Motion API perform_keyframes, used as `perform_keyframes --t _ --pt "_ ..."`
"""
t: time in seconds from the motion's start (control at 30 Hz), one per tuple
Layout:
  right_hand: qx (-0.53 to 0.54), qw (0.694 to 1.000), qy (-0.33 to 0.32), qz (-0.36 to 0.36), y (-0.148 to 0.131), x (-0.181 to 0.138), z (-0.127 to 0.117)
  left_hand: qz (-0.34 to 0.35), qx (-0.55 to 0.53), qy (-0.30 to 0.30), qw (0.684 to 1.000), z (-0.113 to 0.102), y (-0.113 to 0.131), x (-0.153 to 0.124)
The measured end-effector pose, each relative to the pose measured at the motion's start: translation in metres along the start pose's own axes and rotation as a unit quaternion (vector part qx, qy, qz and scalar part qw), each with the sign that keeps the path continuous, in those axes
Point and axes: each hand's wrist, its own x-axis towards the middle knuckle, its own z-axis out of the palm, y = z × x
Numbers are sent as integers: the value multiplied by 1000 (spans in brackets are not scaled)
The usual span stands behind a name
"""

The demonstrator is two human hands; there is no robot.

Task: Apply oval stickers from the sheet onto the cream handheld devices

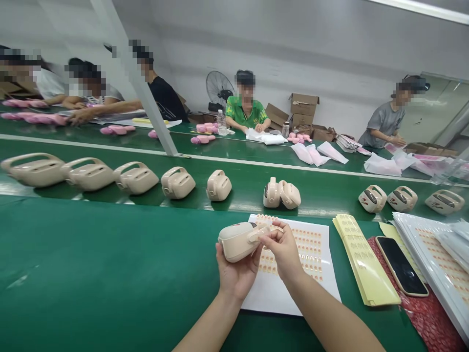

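Observation:
A cream plastic device with a carry handle (236,243) is held tilted above the green work surface. My left hand (238,276) cups it from below, with the fingers wrapped round its underside. My right hand (285,249) has its thumb and fingers closed at the handle on the device's right side. Whether something small is also between those fingertips, I cannot make out. Under both hands lies a white sheet (326,254) with rows of small orange stickers, partly covered by the hands and the device.
Similar cream devices (178,183) stand along the green belt ahead. To the right lie yellow sticker sheets (370,274), a phone (401,266) and stacked white sheets (421,239). A slanted metal post (146,98) rises on the left. Several people work across the belt among pink items (117,129).

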Motion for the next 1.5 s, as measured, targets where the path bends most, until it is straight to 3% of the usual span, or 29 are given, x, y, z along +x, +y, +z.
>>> perform_keyframes --t 0.4,0.57,0.7,0.8,0.87,0.93,1.03,1.1,1.17,1.3,1.43,1.5 --pt "-66 990 78 -93 16 -6 7 -39 -11 -66 997 1 -5 -7" --pt "-173 970 67 -157 19 -5 3 -34 -11 -94 995 0 -4 -6" --pt "-235 956 79 -155 13 4 -9 -56 -14 -132 990 -4 0 -5" --pt "-263 946 95 -162 -3 15 -22 -75 42 -143 986 -7 5 -4" --pt "-263 944 100 -171 -19 19 -32 -50 151 -127 979 -6 9 -5" --pt "-248 954 64 -153 -40 19 -39 -26 277 -102 955 -3 12 -7" --pt "-228 966 -79 -92 -68 13 -44 2 439 -72 896 8 12 -12" --pt "-246 952 -171 -61 -80 8 -44 30 532 -68 843 16 10 -15" --pt "-288 931 -218 -51 -85 5 -43 27 594 -89 799 22 6 -17" --pt "-370 898 -235 -41 -80 1 -43 -1 607 -144 782 21 2 -16" --pt "-418 877 -234 -39 -75 -4 -44 23 641 -161 750 8 2 -13" --pt "-426 875 -224 -50 -73 -7 -43 27 642 -159 750 5 0 -14"
